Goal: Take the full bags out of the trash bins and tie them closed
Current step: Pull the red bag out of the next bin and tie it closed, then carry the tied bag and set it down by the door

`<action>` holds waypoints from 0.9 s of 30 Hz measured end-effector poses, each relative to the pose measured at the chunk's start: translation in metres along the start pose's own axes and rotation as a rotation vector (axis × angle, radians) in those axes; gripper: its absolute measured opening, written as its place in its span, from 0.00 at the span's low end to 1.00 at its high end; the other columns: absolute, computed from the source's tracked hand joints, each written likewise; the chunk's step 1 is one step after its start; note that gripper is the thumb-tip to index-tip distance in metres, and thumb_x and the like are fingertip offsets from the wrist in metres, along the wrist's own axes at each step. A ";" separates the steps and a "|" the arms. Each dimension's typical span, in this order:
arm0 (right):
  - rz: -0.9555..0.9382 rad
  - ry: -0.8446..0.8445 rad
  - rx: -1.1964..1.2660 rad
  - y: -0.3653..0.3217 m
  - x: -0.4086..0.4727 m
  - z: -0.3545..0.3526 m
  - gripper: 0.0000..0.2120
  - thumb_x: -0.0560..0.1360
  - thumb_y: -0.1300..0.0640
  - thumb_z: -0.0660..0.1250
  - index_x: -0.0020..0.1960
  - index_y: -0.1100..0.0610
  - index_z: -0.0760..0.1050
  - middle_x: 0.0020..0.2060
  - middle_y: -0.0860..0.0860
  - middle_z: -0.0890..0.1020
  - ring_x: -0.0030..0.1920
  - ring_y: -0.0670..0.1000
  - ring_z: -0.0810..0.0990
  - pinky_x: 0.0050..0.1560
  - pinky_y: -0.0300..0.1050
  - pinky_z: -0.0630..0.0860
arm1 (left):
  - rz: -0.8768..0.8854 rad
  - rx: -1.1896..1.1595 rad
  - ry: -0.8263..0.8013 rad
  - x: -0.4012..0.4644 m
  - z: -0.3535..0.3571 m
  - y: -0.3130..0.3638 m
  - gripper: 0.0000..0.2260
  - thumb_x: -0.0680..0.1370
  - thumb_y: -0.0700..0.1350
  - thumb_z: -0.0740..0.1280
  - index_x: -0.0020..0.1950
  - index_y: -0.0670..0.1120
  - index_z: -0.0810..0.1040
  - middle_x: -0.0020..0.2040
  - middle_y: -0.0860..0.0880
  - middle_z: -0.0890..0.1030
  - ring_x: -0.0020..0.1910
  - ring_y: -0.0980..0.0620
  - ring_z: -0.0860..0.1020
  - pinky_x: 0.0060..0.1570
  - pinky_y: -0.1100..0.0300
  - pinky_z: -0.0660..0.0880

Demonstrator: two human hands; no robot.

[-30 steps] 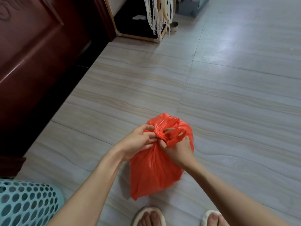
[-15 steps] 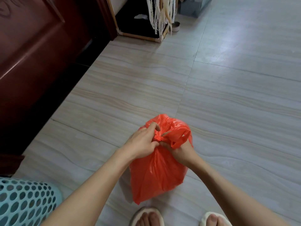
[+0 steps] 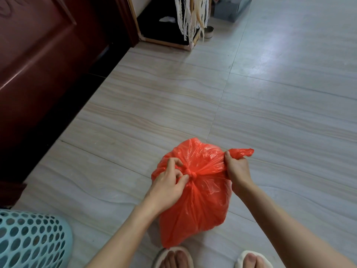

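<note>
Crinkly red plastic trash bag sits on pale striped floor tiles, just ahead of white slippers. Left hand pinches small tight knot at bag's neck, fingers curled in. Right hand fisted round twisted tail of plastic, pulled taut out to right. Light blue perforated plastic bin stands well apart, lower left. Dark red wooden door along left edge.

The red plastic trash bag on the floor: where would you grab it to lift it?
Grip the red plastic trash bag from above, just under its knot: there the plastic gathers into a narrow neck, while the body below bulges.
</note>
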State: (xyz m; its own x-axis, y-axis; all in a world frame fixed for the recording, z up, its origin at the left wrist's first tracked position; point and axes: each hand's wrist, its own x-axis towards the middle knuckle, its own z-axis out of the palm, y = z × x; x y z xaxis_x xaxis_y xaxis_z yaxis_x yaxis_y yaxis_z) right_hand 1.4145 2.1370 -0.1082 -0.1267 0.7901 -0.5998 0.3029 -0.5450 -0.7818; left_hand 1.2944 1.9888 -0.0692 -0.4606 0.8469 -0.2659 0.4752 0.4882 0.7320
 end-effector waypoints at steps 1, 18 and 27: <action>0.016 0.022 -0.003 0.002 0.003 -0.003 0.11 0.77 0.54 0.61 0.35 0.53 0.72 0.34 0.50 0.76 0.43 0.54 0.77 0.52 0.53 0.73 | 0.009 0.021 -0.001 -0.004 0.000 -0.001 0.11 0.77 0.45 0.63 0.53 0.53 0.61 0.32 0.58 0.74 0.45 0.53 0.77 0.53 0.54 0.70; -0.435 -0.490 -0.411 -0.002 0.000 -0.026 0.15 0.70 0.57 0.62 0.56 0.56 0.77 0.45 0.49 0.80 0.36 0.39 0.76 0.38 0.39 0.71 | 0.091 0.165 0.407 0.021 0.015 -0.042 0.10 0.74 0.47 0.60 0.46 0.46 0.79 0.55 0.45 0.74 0.51 0.54 0.70 0.56 0.63 0.67; 0.051 -0.553 -0.282 -0.097 -0.079 -0.017 0.13 0.79 0.62 0.55 0.40 0.58 0.74 0.39 0.58 0.79 0.36 0.51 0.80 0.39 0.41 0.80 | -0.339 0.361 -0.135 0.014 -0.030 0.029 0.12 0.78 0.45 0.59 0.59 0.47 0.75 0.63 0.47 0.74 0.64 0.44 0.70 0.63 0.50 0.68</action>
State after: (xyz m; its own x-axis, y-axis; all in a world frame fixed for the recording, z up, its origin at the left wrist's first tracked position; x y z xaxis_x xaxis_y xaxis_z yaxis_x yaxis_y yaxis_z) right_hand 1.4115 2.1317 0.0179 -0.5530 0.4616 -0.6936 0.5500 -0.4231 -0.7201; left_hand 1.2792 2.0088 -0.0324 -0.5442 0.6361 -0.5470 0.5552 0.7619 0.3336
